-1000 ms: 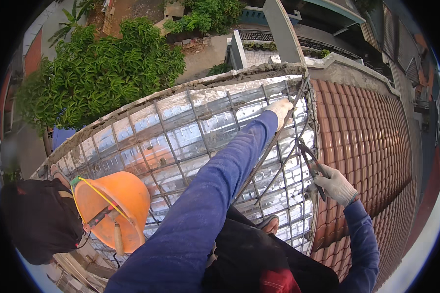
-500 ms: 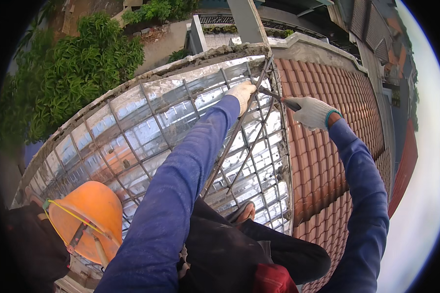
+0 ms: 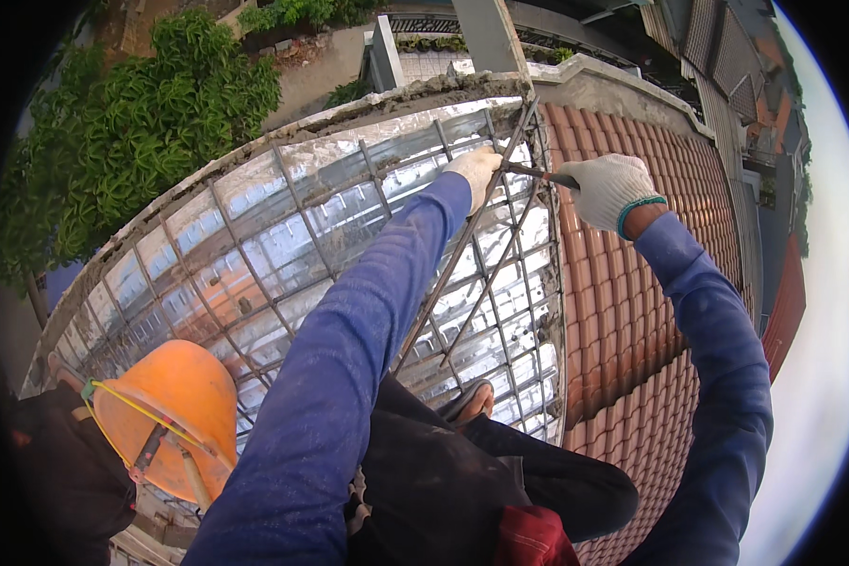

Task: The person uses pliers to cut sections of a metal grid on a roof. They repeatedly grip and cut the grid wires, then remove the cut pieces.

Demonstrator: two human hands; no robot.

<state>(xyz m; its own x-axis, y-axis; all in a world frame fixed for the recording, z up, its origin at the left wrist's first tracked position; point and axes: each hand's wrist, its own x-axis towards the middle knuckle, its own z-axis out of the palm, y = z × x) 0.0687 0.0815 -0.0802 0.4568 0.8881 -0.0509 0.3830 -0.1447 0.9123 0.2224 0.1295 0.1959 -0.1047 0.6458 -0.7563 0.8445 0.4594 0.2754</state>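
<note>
My left hand (image 3: 476, 175), in a pale work glove, closes round a long steel rod (image 3: 457, 257) near its far end. The rod slants across a grid of rebar (image 3: 297, 200) laid over shiny metal decking (image 3: 255, 231). In my right hand (image 3: 616, 191), also gloved, is a slim dark hand tool (image 3: 538, 174), gripped by its handle; its kind I cannot make out. The tool's far end meets the rods right beside my left fingers. A second, thinner rod (image 3: 500, 269) lies slantwise over the grid, to the right of the first.
An orange bucket (image 3: 179, 401) with a yellow cord and tools inside is at lower left, against dark clothing (image 3: 61, 472). Brown roof tiles (image 3: 623, 292) slope along the right. A rough concrete edge (image 3: 387, 102) bounds the decking; trees (image 3: 151, 141) stand beyond and below it.
My right hand has lifted and turned a little, so the tool now lies nearer level, its tip still at the rods. My left hand keeps its hold; the view has shifted slightly.
</note>
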